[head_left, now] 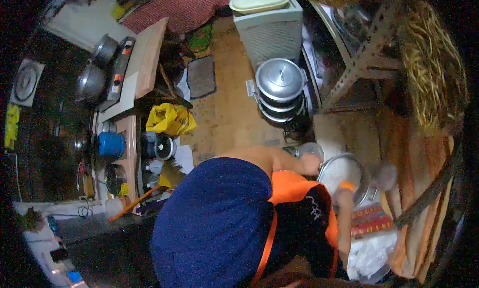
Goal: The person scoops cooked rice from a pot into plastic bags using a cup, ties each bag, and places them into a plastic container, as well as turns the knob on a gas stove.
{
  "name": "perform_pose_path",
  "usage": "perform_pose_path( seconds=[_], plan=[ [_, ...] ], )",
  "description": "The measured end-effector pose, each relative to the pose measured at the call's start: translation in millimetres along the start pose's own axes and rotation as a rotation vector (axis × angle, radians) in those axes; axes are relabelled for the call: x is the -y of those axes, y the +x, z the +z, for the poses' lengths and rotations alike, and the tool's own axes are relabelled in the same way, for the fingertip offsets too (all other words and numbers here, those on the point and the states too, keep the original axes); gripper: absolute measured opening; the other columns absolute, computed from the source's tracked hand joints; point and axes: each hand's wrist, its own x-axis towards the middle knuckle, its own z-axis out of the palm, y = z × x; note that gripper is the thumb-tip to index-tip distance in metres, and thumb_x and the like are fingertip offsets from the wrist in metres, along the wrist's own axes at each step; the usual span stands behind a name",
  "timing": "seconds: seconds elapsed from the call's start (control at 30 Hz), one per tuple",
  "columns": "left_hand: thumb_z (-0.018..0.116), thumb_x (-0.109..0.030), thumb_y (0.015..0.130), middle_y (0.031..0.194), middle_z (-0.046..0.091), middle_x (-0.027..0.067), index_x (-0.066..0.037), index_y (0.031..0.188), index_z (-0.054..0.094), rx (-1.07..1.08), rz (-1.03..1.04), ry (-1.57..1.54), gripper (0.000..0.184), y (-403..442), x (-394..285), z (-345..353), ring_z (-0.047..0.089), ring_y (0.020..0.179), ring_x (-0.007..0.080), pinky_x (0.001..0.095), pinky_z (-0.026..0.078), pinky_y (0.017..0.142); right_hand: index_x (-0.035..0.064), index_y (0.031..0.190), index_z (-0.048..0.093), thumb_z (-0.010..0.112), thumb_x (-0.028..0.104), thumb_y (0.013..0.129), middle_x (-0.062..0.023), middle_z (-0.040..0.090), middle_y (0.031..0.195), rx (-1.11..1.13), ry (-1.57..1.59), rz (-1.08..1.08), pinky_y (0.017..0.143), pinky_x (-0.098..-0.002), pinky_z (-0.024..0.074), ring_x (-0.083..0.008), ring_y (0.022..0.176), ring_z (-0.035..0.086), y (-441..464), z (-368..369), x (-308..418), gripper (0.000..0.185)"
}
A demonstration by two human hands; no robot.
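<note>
My left hand (pixel 311 164) is at the near-left rim of a round metal pot (pixel 369 192), its fingers apparently closed on the edge. Pale, whitish contents fill the pot. A clear plastic container (pixel 310 149) stands just beyond this hand. My right forearm reaches up to the pot's front side, with an orange band at the wrist. Blur smears my right hand (pixel 346 184) over the pot, so its fingers cannot be made out. Below the pot lies a red printed pack (pixel 371 221), beside a clear container with white plastic (pixel 370 255).
Stacked lidded pots (pixel 281 81) stand ahead, before a grey cabinet (pixel 268 31). To the left are a yellow bag (pixel 170 119), a blue container (pixel 111 144) and a gas stove (pixel 118 74) with dark pots. A perforated metal post (pixel 357 63) rises at the right.
</note>
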Motion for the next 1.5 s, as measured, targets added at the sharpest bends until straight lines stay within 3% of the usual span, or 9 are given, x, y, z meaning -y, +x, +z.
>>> perform_pose_path(
  seconds=[0.17,0.23,0.4,0.5,0.8,0.87,1.2,1.4,1.5],
  plan=[
    [0.064,-0.034,0.055,0.072,0.057,0.0151,-0.004,0.081,0.058,0.125,0.113,0.074,0.040,-13.5,-13.6,38.0,0.057,0.065,0.0277,0.0393,0.045,0.058,0.0026,0.087,0.053,0.038,0.016,0.075,-0.0151,0.055,0.086,-0.280,0.325,-0.248,0.072,-0.0378,0.0393,-0.0302,0.079,0.051,-53.8,37.2,15.3,0.023],
    [0.064,-0.040,0.056,0.072,0.057,0.0141,-0.005,0.080,0.057,0.064,0.099,0.074,0.043,-2.1,-12.1,29.2,0.056,0.063,0.0275,0.0397,0.045,0.055,0.0026,0.097,0.047,0.037,0.019,0.077,-0.0156,0.050,0.096,-0.016,0.524,0.178,0.076,-0.0336,0.0380,-0.0274,0.088,0.048,-53.9,-0.7,-11.7,0.028],
    [0.067,-0.031,0.058,0.079,0.056,0.0152,-0.003,0.089,0.057,-0.095,0.227,-0.134,0.043,17.4,9.0,12.3,0.054,0.073,0.0292,0.0345,0.043,0.066,0.0071,0.055,0.058,0.048,0.011,0.062,-0.0093,0.057,0.063,0.125,0.012,0.070,0.063,-0.0347,0.0418,-0.0246,0.064,0.055,-16.4,-81.3,1.8,0.014],
    [0.068,-0.028,0.058,0.081,0.056,0.0144,-0.005,0.089,0.058,-0.088,0.159,-0.159,0.040,27.0,-4.7,21.7,0.053,0.078,0.0283,0.0338,0.042,0.067,0.0043,0.058,0.059,0.047,0.013,0.062,-0.0128,0.057,0.066,-0.098,0.320,0.095,0.065,-0.0368,0.0410,-0.0272,0.066,0.054,-11.7,-1.8,-13.0,0.015],
    [0.068,-0.030,0.058,0.082,0.055,0.0130,-0.006,0.085,0.058,-0.069,0.140,-0.139,0.038,20.2,14.1,11.3,0.052,0.077,0.0275,0.0337,0.042,0.066,0.0064,0.076,0.058,0.046,0.016,0.063,-0.0141,0.057,0.070,0.005,0.552,0.073,0.061,-0.0385,0.0422,-0.0285,0.064,0.054,-3.1,-21.9,33.8,0.020],
    [0.068,-0.030,0.058,0.083,0.055,0.0131,-0.006,0.086,0.058,-0.065,0.146,-0.142,0.038,24.1,20.6,17.3,0.052,0.077,0.0277,0.0339,0.042,0.066,0.0041,0.064,0.057,0.045,0.020,0.068,-0.0115,0.055,0.067,0.236,1.043,0.171,0.060,-0.0352,0.0398,-0.0245,0.063,0.052,6.7,11.8,30.0,0.020],
    [0.067,-0.030,0.059,0.082,0.055,0.0140,-0.005,0.092,0.055,-0.003,0.047,-0.127,0.043,21.7,10.5,11.0,0.053,0.076,0.0265,0.0332,0.042,0.065,0.0050,0.060,0.056,0.048,0.019,0.065,-0.0108,0.053,0.059,0.285,0.477,-0.158,0.053,-0.0338,0.0385,-0.0229,0.056,0.050,24.8,-10.5,40.4,0.017],
    [0.069,-0.030,0.056,0.085,0.056,0.0154,-0.004,0.091,0.054,0.014,0.107,-0.143,0.046,29.7,19.4,-7.2,0.055,0.077,0.0261,0.0327,0.043,0.066,0.0066,0.054,0.054,0.050,0.018,0.064,-0.0051,0.048,0.053,0.105,0.940,-0.215,0.046,-0.0290,0.0341,-0.0154,0.049,0.045,10.7,-16.7,12.2,0.015],
    [0.066,-0.024,0.058,0.083,0.058,0.0153,-0.004,0.088,0.055,0.065,0.135,-0.013,0.038,45.5,30.2,-39.4,0.056,0.076,0.0245,0.0313,0.043,0.065,0.0073,0.054,0.054,0.049,0.016,0.068,-0.0003,0.046,0.051,0.164,1.452,0.262,0.043,-0.0230,0.0304,-0.0096,0.047,0.040,-13.6,-31.2,5.6,0.016]
  ],
)
